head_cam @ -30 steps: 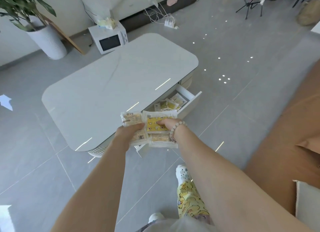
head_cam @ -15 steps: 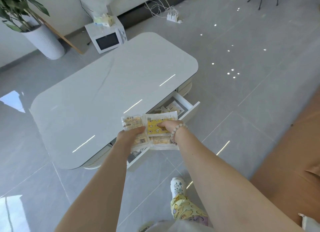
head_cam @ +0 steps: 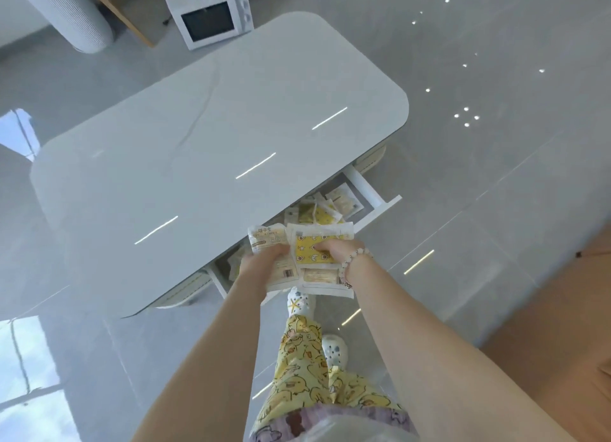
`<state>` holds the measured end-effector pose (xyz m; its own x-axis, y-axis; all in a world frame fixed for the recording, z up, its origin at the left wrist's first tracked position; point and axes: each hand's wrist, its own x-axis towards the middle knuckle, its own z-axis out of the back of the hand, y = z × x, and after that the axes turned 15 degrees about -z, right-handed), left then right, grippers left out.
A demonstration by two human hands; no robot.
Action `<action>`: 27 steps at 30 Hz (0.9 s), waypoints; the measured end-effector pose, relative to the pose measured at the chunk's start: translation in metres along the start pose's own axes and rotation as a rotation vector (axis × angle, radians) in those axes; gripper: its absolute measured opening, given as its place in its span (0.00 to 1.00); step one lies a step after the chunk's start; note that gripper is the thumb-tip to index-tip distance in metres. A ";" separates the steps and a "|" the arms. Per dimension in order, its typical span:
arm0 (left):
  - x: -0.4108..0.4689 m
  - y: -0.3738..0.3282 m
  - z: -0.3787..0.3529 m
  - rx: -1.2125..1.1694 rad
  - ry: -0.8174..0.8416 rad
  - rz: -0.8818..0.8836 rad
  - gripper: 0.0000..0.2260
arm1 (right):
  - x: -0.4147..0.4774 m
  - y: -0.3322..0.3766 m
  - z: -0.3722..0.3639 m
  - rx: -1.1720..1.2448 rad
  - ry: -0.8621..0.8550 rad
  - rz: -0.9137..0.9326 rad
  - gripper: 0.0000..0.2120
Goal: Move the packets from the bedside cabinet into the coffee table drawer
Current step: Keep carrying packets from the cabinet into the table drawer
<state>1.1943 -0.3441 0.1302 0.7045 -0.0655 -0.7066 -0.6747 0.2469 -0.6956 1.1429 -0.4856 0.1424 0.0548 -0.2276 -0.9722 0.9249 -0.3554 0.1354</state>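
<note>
I hold a stack of white and yellow packets [head_cam: 307, 243] in both hands, just above the front of the open coffee table drawer [head_cam: 367, 190]. My left hand [head_cam: 261, 260] grips the left side of the stack. My right hand [head_cam: 334, 250], with a bead bracelet at the wrist, grips the right side, fingers curled over a yellow patterned packet. Several more packets [head_cam: 327, 210] lie inside the white drawer, which sticks out from under the pale coffee table top [head_cam: 205, 137]. The bedside cabinet is not in view.
A white microwave [head_cam: 211, 15] and a white cylindrical planter [head_cam: 72, 15] stand on the grey tiled floor beyond the table. A brown sofa [head_cam: 562, 326] runs along the right edge. My legs in yellow patterned trousers and white clogs [head_cam: 299, 304] are below the hands.
I have stepped closer to the table. The packets and both hands now hang over the near part of the open drawer, and the view tilts further down.
</note>
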 end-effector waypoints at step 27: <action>0.299 0.073 -0.186 0.137 0.065 0.115 0.06 | 0.308 0.142 0.052 -0.330 -0.253 0.069 0.28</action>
<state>1.3151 -0.5258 -0.1559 0.6062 -0.0904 -0.7901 -0.7102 0.3857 -0.5890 1.2719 -0.6532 -0.1280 0.0651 -0.4708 -0.8798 0.9954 -0.0312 0.0903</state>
